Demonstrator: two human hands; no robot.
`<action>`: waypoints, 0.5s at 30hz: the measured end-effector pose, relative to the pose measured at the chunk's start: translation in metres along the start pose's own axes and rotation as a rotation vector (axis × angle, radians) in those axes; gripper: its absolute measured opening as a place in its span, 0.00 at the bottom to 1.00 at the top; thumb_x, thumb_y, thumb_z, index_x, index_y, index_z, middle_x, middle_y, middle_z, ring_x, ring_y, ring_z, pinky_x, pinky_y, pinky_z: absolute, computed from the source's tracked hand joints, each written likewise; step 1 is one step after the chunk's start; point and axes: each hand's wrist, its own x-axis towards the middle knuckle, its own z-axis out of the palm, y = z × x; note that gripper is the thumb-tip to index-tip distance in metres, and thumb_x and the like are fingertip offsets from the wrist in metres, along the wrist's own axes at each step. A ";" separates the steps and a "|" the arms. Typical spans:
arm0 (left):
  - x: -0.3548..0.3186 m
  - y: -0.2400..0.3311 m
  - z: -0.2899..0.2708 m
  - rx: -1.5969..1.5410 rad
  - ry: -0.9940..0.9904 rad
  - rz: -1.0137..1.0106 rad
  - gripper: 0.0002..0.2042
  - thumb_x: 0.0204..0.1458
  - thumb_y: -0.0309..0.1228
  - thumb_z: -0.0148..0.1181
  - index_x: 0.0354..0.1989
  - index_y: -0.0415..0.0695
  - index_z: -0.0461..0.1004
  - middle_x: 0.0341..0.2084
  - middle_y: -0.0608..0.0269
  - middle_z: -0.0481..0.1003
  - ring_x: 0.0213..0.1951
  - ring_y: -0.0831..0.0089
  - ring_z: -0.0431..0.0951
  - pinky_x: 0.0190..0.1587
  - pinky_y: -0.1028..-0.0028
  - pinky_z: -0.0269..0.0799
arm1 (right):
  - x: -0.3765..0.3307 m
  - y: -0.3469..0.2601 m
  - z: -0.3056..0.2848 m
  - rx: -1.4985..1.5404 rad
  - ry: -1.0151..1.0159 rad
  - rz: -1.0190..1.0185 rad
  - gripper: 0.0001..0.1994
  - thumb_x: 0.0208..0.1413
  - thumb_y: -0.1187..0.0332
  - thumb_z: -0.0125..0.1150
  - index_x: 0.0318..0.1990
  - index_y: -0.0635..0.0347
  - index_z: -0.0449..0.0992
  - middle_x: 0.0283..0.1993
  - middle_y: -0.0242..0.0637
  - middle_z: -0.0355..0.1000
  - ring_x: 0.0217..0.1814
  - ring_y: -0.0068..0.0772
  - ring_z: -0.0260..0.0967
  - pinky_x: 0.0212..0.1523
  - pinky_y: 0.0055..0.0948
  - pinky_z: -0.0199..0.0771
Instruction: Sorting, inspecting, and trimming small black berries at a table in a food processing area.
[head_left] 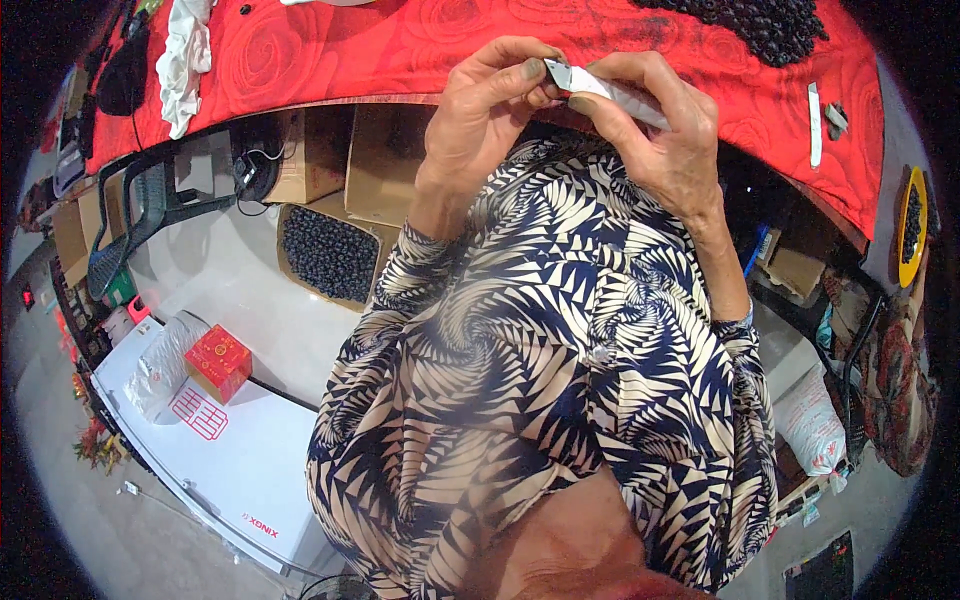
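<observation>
Both my hands are raised close together over the near edge of a table covered in a red rose-patterned cloth (270, 65). My right hand (665, 140) is closed around a long, flat white stick-like thing (625, 98), whose shiny, darker tip (558, 74) points left. My left hand (485, 95) pinches with thumb and fingers right at that tip. Whatever small thing it may grip there is mostly hidden by the fingers. At the far right of the table lies a pile of small black bead-like pieces (765, 28).
A similar white strip (815, 125) lies on the cloth at right, and crumpled white cloth (182, 65) at left. Below stands a cardboard box of dark pieces (330, 255). A yellow dish (907, 265) is at far right; a red box (218, 360) sits on a white surface (240, 450).
</observation>
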 end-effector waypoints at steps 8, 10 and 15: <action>0.001 0.001 0.002 -0.017 0.028 0.001 0.08 0.53 0.23 0.53 0.41 0.36 0.71 0.34 0.58 0.75 0.33 0.77 0.73 0.38 0.81 0.70 | 0.000 -0.003 0.000 0.008 0.006 -0.018 0.12 0.43 0.73 0.66 0.36 0.64 0.72 0.30 0.41 0.74 0.31 0.35 0.75 0.30 0.28 0.74; 0.001 -0.001 0.002 -0.003 0.058 0.005 0.08 0.53 0.23 0.53 0.40 0.36 0.71 0.34 0.57 0.74 0.33 0.77 0.73 0.38 0.82 0.70 | -0.001 0.000 0.001 0.001 0.005 -0.011 0.12 0.43 0.73 0.66 0.36 0.63 0.72 0.30 0.41 0.74 0.31 0.35 0.75 0.30 0.28 0.74; 0.001 0.000 -0.002 0.002 0.056 0.007 0.08 0.53 0.23 0.53 0.40 0.36 0.71 0.35 0.56 0.74 0.33 0.77 0.73 0.37 0.81 0.71 | 0.000 0.000 0.001 -0.004 0.001 -0.026 0.12 0.43 0.73 0.66 0.36 0.63 0.72 0.30 0.41 0.74 0.30 0.35 0.75 0.30 0.28 0.74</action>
